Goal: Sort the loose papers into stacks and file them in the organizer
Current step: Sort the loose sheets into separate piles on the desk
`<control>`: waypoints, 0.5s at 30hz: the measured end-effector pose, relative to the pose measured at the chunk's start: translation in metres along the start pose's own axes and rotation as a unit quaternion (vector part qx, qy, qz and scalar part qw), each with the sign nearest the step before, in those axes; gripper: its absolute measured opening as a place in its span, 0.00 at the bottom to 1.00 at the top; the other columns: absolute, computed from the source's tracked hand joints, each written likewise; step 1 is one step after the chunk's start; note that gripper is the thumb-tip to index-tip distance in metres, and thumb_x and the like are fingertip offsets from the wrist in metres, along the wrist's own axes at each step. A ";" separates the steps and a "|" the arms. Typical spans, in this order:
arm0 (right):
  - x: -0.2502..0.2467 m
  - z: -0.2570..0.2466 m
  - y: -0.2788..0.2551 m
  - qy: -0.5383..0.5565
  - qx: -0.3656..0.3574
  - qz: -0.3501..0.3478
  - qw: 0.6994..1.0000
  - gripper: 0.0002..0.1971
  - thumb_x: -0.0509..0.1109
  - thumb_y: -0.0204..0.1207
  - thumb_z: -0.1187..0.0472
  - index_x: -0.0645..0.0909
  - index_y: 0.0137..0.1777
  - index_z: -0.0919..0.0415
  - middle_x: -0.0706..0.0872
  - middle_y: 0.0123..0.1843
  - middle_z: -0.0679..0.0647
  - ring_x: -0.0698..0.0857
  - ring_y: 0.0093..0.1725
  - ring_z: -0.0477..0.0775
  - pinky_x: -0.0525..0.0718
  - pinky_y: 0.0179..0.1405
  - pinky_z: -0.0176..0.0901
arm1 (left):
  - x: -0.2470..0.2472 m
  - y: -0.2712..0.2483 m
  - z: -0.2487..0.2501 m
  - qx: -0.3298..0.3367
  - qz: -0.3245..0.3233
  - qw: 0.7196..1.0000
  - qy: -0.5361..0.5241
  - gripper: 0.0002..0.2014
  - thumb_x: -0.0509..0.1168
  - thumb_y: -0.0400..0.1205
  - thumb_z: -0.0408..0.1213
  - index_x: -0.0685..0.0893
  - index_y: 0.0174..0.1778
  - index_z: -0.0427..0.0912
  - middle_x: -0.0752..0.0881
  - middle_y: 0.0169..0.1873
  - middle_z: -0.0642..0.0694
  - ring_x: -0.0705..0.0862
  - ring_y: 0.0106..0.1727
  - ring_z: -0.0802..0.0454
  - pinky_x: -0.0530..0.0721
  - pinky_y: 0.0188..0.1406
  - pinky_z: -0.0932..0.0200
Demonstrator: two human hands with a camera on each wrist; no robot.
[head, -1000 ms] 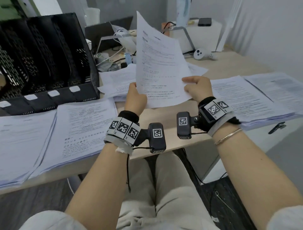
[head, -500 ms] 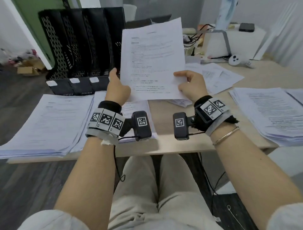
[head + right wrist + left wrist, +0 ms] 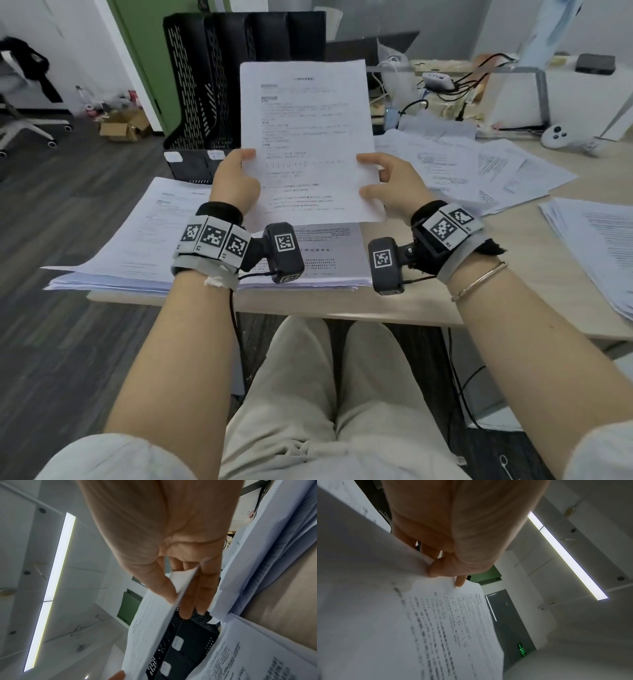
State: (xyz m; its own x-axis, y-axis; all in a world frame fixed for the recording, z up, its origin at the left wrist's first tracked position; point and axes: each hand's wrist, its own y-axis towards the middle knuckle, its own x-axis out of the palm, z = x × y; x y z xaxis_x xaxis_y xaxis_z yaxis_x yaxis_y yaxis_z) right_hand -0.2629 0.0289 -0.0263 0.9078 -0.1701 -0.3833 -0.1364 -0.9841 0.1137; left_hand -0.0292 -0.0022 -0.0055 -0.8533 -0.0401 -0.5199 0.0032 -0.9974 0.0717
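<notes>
The held sheet [image 3: 308,137] hides the organizer's [image 3: 205,85] right compartments; its print seems illegible.

Dark wood floor [image 3: 68,205], green door [image 3: 144,51], ceiling striplight [image 3: 565,555]

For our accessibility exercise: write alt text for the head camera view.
Both hands, left hand and right hand, hold a printed sheet upright above a desk strewn with paper stacks, a black organizer behind.

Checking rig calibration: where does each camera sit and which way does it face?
Head: on the head, looking down-forward; forearms, lap, left hand, right hand holding the printed white paper sheet.
Left wrist: along the palm, facing up; sheet, ceiling.
Right wrist: the same, plus black mesh file organizer.
Shared: sheet in all views; the ceiling light in both wrist views.
</notes>
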 end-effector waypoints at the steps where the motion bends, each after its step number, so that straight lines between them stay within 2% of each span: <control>1: 0.000 0.000 0.000 0.000 0.015 -0.009 1.000 0.28 0.68 0.75 0.74 0.73 0.73 0.54 0.84 0.57 0.55 0.85 0.53 0.52 0.84 0.46 0.37 | 0.000 -0.002 -0.003 -0.002 0.005 1.000 0.003 0.30 0.49 0.77 0.17 0.70 0.75 0.41 0.75 0.71 0.41 0.75 0.71 0.45 0.75 0.71 0.54; 3: -0.001 0.002 0.001 0.002 0.047 -0.015 0.999 0.28 0.68 0.76 0.71 0.71 0.75 0.53 0.82 0.46 0.52 0.84 0.43 0.51 0.85 0.41 0.41 | -0.001 -0.007 -0.009 -0.007 0.014 1.000 0.010 0.30 0.50 0.77 0.17 0.71 0.74 0.40 0.74 0.71 0.41 0.74 0.71 0.46 0.74 0.71 0.55; 5: -0.002 0.006 0.002 -0.015 0.062 -0.024 0.998 0.28 0.69 0.76 0.69 0.70 0.75 0.53 0.80 0.39 0.51 0.81 0.35 0.48 0.84 0.40 0.44 | 0.000 -0.013 -0.017 -0.014 0.017 1.000 0.011 0.29 0.50 0.77 0.17 0.72 0.74 0.40 0.75 0.70 0.42 0.74 0.71 0.46 0.74 0.68 0.59; 7: -0.001 0.009 0.001 -0.039 0.067 -0.040 0.996 0.28 0.70 0.76 0.68 0.70 0.76 0.56 0.81 0.36 0.52 0.79 0.33 0.48 0.79 0.36 0.44 | -0.001 -0.020 -0.024 -0.026 0.021 0.999 0.019 0.29 0.50 0.78 0.17 0.73 0.73 0.41 0.75 0.70 0.42 0.74 0.71 0.46 0.72 0.64 0.61; 10: 0.007 0.011 -0.002 -0.036 0.086 -0.063 0.994 0.29 0.70 0.77 0.69 0.68 0.77 0.59 0.79 0.32 0.55 0.75 0.30 0.49 0.72 0.28 0.39 | -0.005 -0.028 -0.031 -0.036 0.028 0.998 0.041 0.28 0.50 0.78 0.18 0.73 0.73 0.42 0.73 0.72 0.42 0.71 0.73 0.46 0.70 0.69 0.58; 15: 0.018 0.010 -0.008 -0.049 0.101 -0.088 0.990 0.28 0.70 0.77 0.68 0.68 0.76 0.63 0.81 0.34 0.56 0.79 0.29 0.48 0.78 0.31 0.39 | -0.014 -0.029 -0.034 -0.052 0.025 0.995 0.083 0.27 0.50 0.79 0.19 0.74 0.72 0.43 0.73 0.72 0.41 0.72 0.72 0.43 0.70 0.68 0.56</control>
State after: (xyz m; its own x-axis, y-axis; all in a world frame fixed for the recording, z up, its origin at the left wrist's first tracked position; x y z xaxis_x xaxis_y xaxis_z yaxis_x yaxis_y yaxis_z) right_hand -0.2491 0.0333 -0.0432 0.8834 0.0112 -0.4685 -0.0640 -0.9875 -0.1442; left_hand 0.0007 0.0254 -0.0293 -0.7532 -0.0904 -0.6516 0.1046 -0.9944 0.0170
